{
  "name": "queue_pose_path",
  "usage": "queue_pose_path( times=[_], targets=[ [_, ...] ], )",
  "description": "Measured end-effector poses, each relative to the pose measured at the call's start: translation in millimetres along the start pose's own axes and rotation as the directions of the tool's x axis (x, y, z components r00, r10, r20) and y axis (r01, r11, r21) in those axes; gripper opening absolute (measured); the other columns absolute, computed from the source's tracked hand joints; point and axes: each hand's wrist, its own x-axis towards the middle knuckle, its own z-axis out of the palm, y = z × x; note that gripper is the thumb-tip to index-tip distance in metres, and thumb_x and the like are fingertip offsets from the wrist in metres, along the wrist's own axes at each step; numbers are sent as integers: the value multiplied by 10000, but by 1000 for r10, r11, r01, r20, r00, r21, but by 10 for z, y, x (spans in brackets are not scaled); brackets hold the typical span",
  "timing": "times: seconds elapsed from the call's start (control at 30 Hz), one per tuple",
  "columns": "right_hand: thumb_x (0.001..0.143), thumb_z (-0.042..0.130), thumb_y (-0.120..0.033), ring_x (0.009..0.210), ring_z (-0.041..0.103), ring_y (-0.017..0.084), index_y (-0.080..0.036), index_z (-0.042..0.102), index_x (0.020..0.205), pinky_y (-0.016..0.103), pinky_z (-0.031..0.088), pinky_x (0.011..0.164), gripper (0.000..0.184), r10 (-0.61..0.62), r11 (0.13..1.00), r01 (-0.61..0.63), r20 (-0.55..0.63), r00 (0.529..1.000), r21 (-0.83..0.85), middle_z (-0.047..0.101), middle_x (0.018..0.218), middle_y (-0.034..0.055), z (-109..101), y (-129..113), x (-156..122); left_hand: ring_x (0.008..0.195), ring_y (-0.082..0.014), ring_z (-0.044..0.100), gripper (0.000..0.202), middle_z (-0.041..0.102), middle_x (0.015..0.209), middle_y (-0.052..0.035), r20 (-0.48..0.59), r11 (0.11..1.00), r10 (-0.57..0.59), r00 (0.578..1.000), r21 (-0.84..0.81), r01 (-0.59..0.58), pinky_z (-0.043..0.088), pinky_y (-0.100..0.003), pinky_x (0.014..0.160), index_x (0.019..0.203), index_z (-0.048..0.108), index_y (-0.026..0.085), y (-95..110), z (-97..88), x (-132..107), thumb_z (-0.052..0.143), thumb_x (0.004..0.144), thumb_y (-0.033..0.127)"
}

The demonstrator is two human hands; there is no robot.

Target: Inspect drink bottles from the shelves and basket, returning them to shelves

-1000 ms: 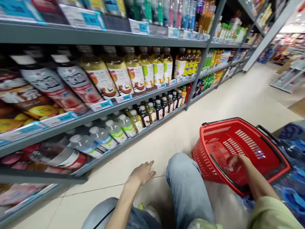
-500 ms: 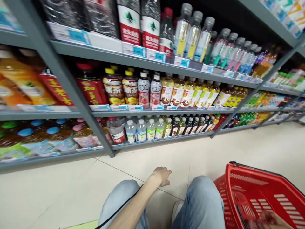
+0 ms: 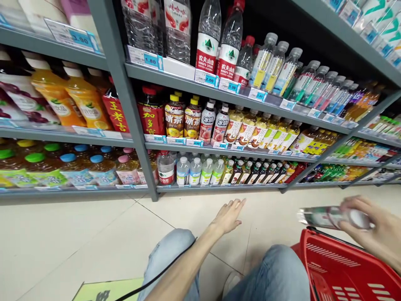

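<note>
My left hand reaches out above the floor, between and ahead of my knees. Its fingers are stretched apart and hold nothing. On the right, my right hand grips a clear plastic bottle by its pale-capped end. The bottle lies nearly level just over the far rim of the red shopping basket, its other end pointing left. Motion smears its label, so the print cannot be read. Several small bottles stand on the bottom shelf beyond my left hand.
Grey shelving full of drinks runs across the front, with an upright post at left. My knees flank the floor tiles below. A black cable crosses my left leg, and a pale green floor sign lies at lower left.
My right hand has come up out of the basket with the bottle. My left hand has moved slightly forward and right, fingers more spread. The view has shifted left along the shelves.
</note>
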Motion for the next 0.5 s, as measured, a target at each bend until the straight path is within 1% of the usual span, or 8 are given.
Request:
queue_pose_path(
  times=[0.07,0.13,0.17,0.23,0.27,0.33,0.4,0.5],
  targets=[
    [609,659,-287,844,657,343,-422,653,820,507,510,701,251,-134,977,139,-41,990,163,684,948,86,258,-478,175,1354,-302,445,1101,353,1556,-162,-124,985,11,992,-169,-32,421,-427,1093,1603,70,225,19,-11,49,764,760,367],
    [613,620,-220,833,661,321,-366,680,815,455,523,640,256,-205,917,180,35,978,355,683,950,65,578,-847,332,1236,-270,547,1100,448,1486,-161,-266,877,58,962,-446,-176,468,-379,1033,1578,206,208,44,-19,76,820,680,366],
    [620,613,-210,795,656,298,-334,689,823,412,515,589,250,-219,871,167,62,974,463,681,939,61,744,-991,415,1126,-249,604,946,555,1372,-148,-337,777,78,938,-569,-269,497,-360,971,1509,365,186,56,-25,78,805,686,339],
    [659,649,-213,716,633,237,-286,703,883,330,486,537,241,-207,776,106,93,974,621,685,897,43,1066,-1212,597,871,-201,645,476,689,1015,-94,-428,608,94,899,-690,-393,520,-312,799,1178,637,120,73,-41,60,722,740,287],
    [672,667,-221,670,609,207,-263,703,868,302,469,530,204,-166,737,77,69,984,671,676,836,28,1220,-1289,691,772,-180,629,296,679,859,-64,-446,569,89,891,-711,-412,506,-290,723,997,666,105,76,-50,42,692,750,266],
    [674,720,-263,640,572,172,-223,705,797,278,454,550,131,-30,663,27,-9,1000,749,664,779,16,1518,-1372,854,664,-150,589,209,636,731,-26,-438,555,69,896,-730,-399,469,-260,632,852,618,111,70,-64,-4,704,704,232],
    [652,762,-320,639,554,156,-201,704,760,270,455,569,171,156,492,-83,6,988,867,657,769,15,1810,-1372,944,646,-139,585,367,646,759,-18,-404,537,51,913,-760,-366,453,-242,600,979,594,116,55,-72,-51,727,642,179],
    [620,759,-363,612,541,143,-197,668,763,262,460,554,237,395,145,-247,173,902,958,623,726,-4,2186,-1298,908,671,-139,618,589,681,831,-30,-347,491,25,938,-813,-314,455,-223,597,1183,545,126,34,-79,-108,687,611,94]
  ],
)
